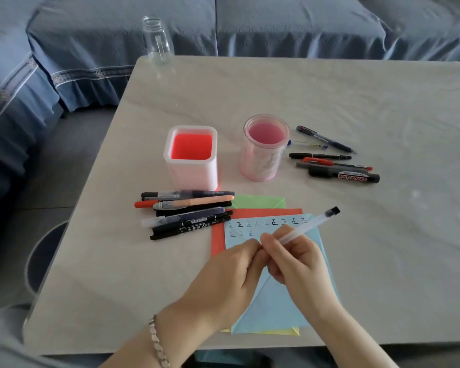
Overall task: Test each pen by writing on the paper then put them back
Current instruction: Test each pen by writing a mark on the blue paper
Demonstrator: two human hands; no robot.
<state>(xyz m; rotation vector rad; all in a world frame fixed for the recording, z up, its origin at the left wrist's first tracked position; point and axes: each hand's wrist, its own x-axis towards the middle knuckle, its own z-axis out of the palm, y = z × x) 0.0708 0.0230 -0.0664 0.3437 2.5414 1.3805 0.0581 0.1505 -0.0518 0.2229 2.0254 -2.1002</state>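
Observation:
My right hand [295, 258] grips a clear pen [310, 224] with a black end that points up and to the right. My left hand [229, 277] meets it at the pen's lower end, fingers pinched there; the tip and any cap are hidden between the fingers. Both hands hover over a light blue paper [274, 306] bearing two rows of written marks. A pile of several pens [186, 213] lies left of the paper. Another group of pens [332, 160] lies right of the holders. A square white holder [190, 158] and a round pink holder [263, 147] stand behind the paper.
Under the blue sheet lie red paper [218, 240], green paper [258, 201] and yellow paper [290, 331]. A clear bottle [157, 39] stands at the table's far left corner. A blue sofa [117, 49] runs behind and left of the grey table [356, 102].

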